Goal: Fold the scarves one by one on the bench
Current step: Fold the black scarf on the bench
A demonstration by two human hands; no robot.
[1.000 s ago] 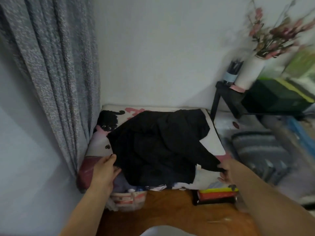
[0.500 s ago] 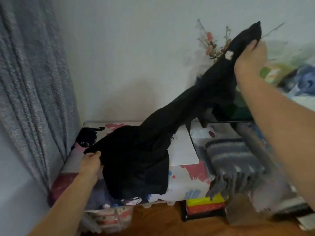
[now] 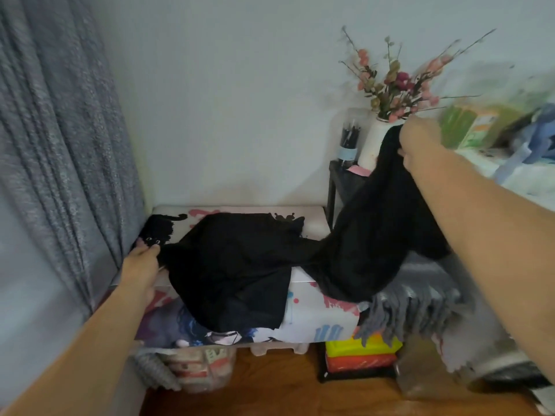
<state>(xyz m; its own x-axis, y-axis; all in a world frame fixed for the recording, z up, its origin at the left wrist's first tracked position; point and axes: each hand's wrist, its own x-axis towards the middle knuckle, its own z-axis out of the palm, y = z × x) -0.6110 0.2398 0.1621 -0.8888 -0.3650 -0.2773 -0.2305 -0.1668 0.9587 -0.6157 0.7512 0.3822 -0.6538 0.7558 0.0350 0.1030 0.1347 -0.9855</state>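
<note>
black scarf [image 3: 240, 265] spread across bench [image 3: 312, 313], its bulk lying between the two hands and draping over the bench's front edge. one end pinned at the bench's left side under left hand [image 3: 141, 265]; fingers closed on the cloth edge, palm down. other end lifted up and to the right by right hand [image 3: 417, 142], fist closed around a bunched corner, arm raised above bench level. cloth runs in a sagging band from the right hand down to the bench top. bench cover printed: black cat figure just beyond the left hand, pink and blue marks in front. grey fringed scarf [image 3: 414, 298] lies below the right forearm, just beside the bench's right end, the black scarf's hanging part touching it. white vase with pink flowers [image 3: 375, 145] stands just left of the right hand, on a dark side table [image 3: 342, 181], partly hidden by the raised cloth. grey curtain [image 3: 60, 145] hangs left of the left arm. right edge of view blurred; items there not identifiable.
</note>
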